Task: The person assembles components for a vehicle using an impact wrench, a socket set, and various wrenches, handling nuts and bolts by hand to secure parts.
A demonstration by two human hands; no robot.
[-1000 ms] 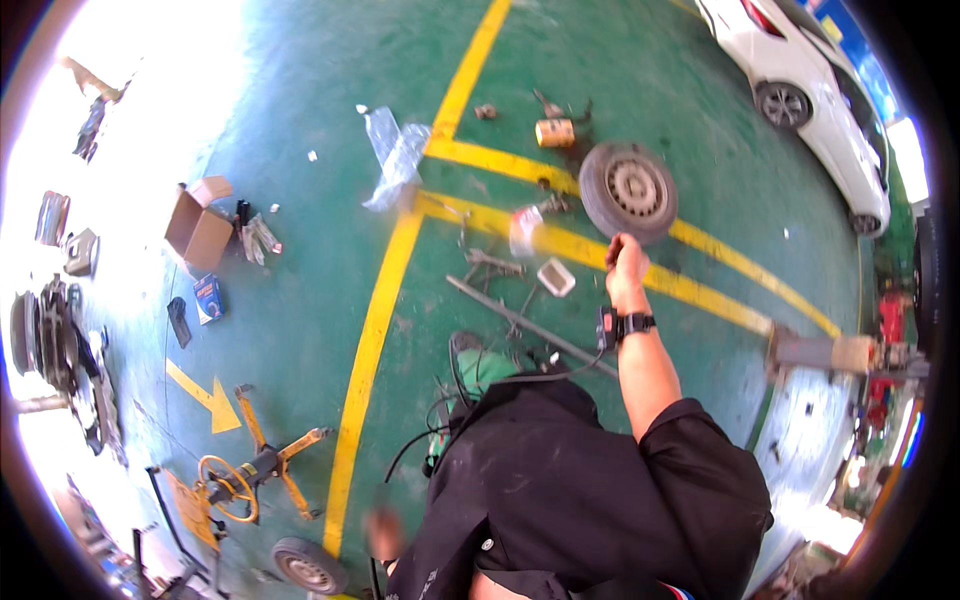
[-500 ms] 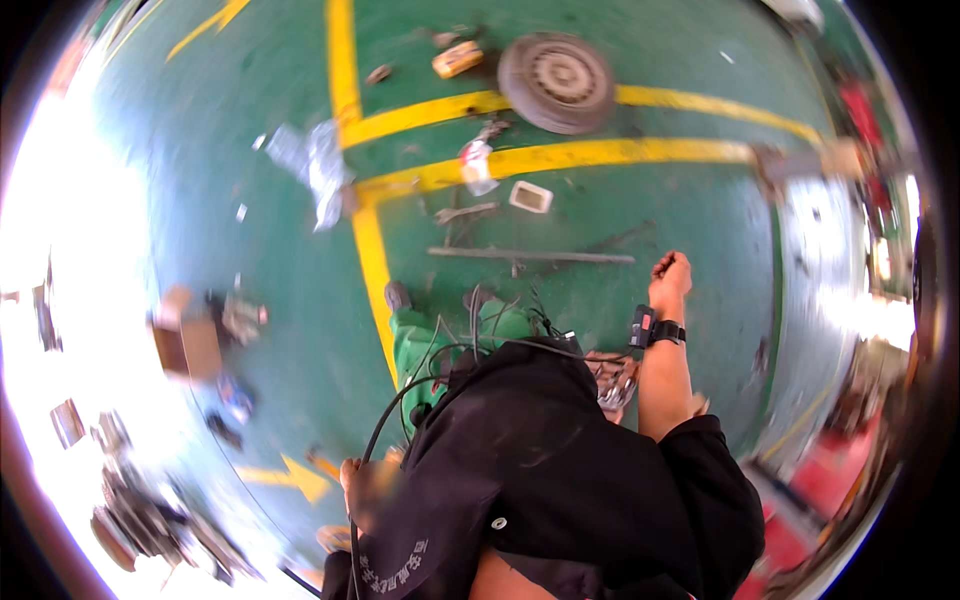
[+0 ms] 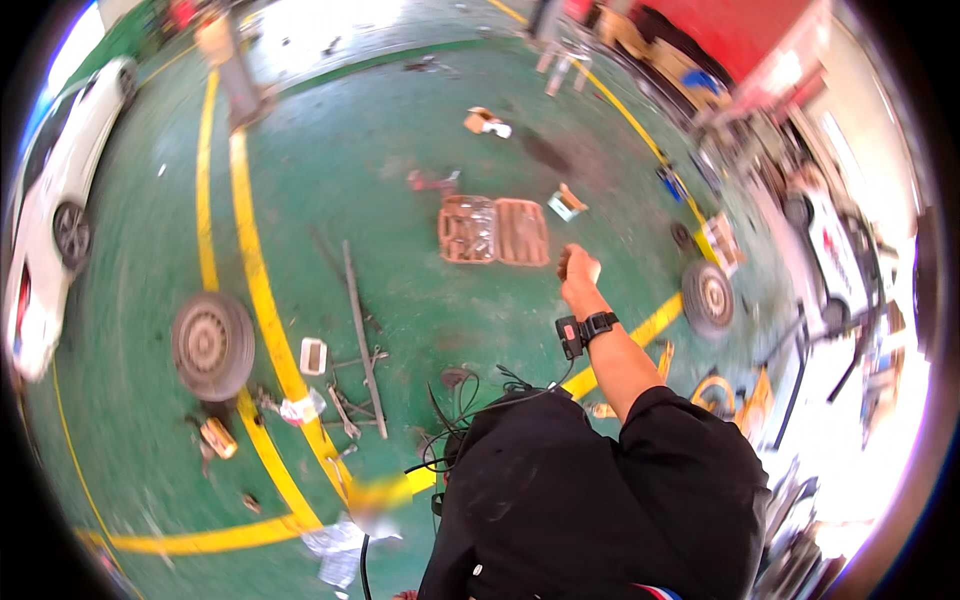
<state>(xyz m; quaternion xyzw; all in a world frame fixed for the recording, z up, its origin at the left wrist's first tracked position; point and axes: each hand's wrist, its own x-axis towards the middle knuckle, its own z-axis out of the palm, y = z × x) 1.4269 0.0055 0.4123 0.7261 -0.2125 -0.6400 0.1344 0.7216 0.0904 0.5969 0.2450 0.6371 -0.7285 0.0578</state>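
My right hand (image 3: pixel 580 268) is held out in front with its fingers curled in, and whatever they might hold is hidden. A black strap with a small box (image 3: pixel 572 338) is round that wrist. Just beyond the hand, an orange-brown tool case (image 3: pixel 522 232) lies unfolded on the floor, metal tools in its left half. A small open carton (image 3: pixel 567 203) is near the case's right side. Only a sliver of what seems to be my left hand (image 3: pixel 405 595) shows at the lower edge; its fingers cannot be made out.
A loose wheel (image 3: pixel 212 346) lies at the left, another wheel (image 3: pixel 708 298) at the right. A long metal bar (image 3: pixel 364 340) and wrenches (image 3: pixel 345 412) are on the floor by a white tray (image 3: pixel 313 356). A white car (image 3: pixel 70 200) stands far left, a post (image 3: pixel 232 75) behind. Black cables (image 3: pixel 470 410) hang at my waist.
My view has swung to the right; the wheel, bar and tray now sit further left. The tool case and far floor have come into sight. My left hand has nearly left the view.
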